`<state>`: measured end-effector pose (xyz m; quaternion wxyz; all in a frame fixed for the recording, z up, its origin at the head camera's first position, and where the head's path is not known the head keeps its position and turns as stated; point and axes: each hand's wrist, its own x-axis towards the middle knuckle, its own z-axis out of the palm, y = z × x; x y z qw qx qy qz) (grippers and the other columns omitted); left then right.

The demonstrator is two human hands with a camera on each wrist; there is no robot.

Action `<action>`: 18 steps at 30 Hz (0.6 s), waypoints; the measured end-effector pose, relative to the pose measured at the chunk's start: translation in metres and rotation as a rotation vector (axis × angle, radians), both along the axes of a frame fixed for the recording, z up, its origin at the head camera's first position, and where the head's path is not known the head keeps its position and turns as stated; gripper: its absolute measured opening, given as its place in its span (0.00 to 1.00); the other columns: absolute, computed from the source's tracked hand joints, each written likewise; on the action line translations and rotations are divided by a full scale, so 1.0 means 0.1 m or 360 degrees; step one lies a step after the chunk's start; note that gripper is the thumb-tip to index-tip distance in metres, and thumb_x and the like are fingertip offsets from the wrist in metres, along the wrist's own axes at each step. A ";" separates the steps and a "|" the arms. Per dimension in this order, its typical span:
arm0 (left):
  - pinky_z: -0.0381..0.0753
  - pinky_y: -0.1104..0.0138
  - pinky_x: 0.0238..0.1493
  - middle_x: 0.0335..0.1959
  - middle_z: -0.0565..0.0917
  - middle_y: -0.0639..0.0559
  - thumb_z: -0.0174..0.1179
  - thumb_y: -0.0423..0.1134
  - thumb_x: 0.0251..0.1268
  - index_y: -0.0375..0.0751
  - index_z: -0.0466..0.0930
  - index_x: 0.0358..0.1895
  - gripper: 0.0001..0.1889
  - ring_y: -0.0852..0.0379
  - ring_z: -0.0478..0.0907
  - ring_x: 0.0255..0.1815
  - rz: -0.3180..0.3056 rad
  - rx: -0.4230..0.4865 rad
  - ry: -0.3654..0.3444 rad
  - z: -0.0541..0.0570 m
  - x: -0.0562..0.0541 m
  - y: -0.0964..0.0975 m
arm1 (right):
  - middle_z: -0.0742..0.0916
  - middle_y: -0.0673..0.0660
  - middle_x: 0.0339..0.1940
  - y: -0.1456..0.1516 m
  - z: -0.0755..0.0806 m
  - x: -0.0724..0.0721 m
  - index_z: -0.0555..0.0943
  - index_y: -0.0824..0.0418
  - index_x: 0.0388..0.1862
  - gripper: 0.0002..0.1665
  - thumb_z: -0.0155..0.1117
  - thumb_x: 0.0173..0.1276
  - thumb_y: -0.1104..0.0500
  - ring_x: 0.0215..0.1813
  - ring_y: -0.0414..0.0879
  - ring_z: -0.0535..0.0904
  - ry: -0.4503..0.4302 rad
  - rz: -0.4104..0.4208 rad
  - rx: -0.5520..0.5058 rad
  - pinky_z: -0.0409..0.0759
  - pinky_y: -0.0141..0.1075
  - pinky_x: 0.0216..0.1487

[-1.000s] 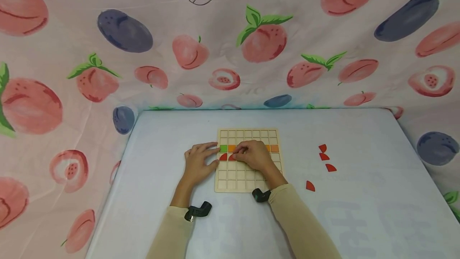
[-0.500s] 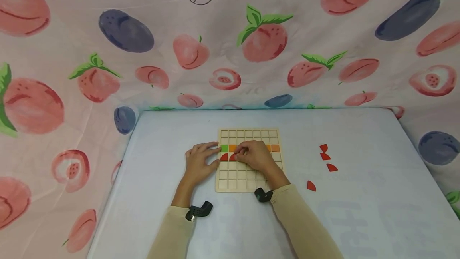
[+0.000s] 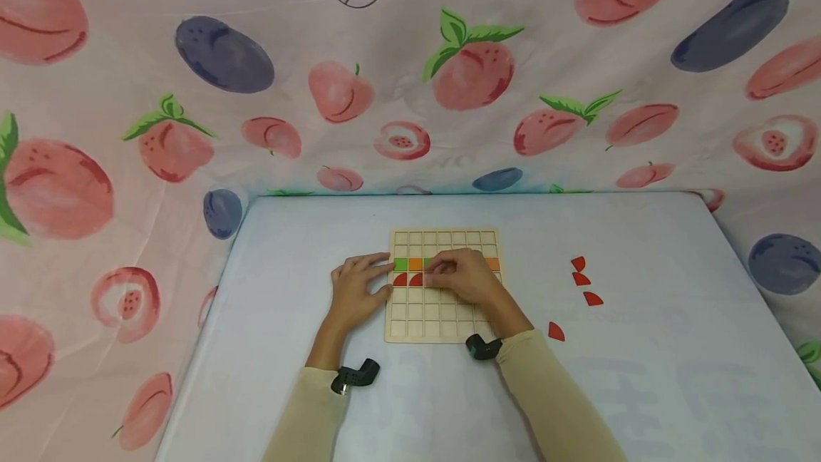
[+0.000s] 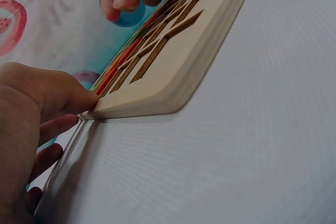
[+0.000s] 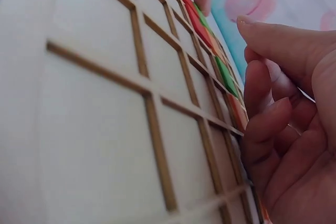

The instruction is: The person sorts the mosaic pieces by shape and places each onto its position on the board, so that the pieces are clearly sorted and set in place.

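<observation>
Grid board (image 3: 432,312), centre of frame: two red quarter-rounds (image 3: 400,279) (image 3: 416,279) in its left cells.
Left hand (image 3: 351,294), left of centre: fingers spread, touching board's left edge. Good brace, keep it light. Right hand (image 3: 465,275), centre: loosely curled, no visible grip, beside second quarter-round; I'd check it sits flat, edges square. Four loose red pieces (image 3: 593,299) right, on surface (image 3: 648,248).

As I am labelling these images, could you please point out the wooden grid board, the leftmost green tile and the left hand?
Wooden grid board (image 3: 432,311), head view: bare lower cell.
Leftmost green tile (image 3: 400,264), head view: middle of its face.
Left hand (image 3: 353,292), head view: back of the hand.
</observation>
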<state>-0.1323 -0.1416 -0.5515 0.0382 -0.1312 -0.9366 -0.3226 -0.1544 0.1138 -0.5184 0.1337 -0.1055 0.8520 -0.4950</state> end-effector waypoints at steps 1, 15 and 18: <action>0.56 0.44 0.65 0.68 0.80 0.57 0.65 0.41 0.61 0.53 0.86 0.59 0.21 0.49 0.69 0.68 0.0001 0.0002 0.0002 0.00 0.00 0.00 | 0.88 0.49 0.29 0.03 0.02 0.01 0.91 0.51 0.39 0.08 0.78 0.60 0.54 0.31 0.46 0.81 -0.0006 -0.0003 -0.0007 0.79 0.39 0.36; 0.55 0.44 0.65 0.68 0.80 0.57 0.65 0.41 0.61 0.53 0.86 0.60 0.22 0.49 0.70 0.68 0.0006 -0.0007 -0.0024 0.00 0.00 0.00 | 0.88 0.51 0.36 0.67 0.26 0.04 0.89 0.53 0.45 0.13 0.76 0.63 0.51 0.39 0.47 0.80 0.0011 -0.0051 0.0228 0.80 0.38 0.43; 0.55 0.44 0.65 0.68 0.80 0.57 0.65 0.41 0.61 0.53 0.86 0.60 0.22 0.49 0.70 0.67 0.0010 -0.0010 -0.0022 0.00 0.00 0.00 | 0.88 0.50 0.36 0.86 0.31 0.04 0.89 0.52 0.45 0.13 0.75 0.64 0.50 0.39 0.47 0.79 0.0032 -0.0077 0.0333 0.79 0.37 0.42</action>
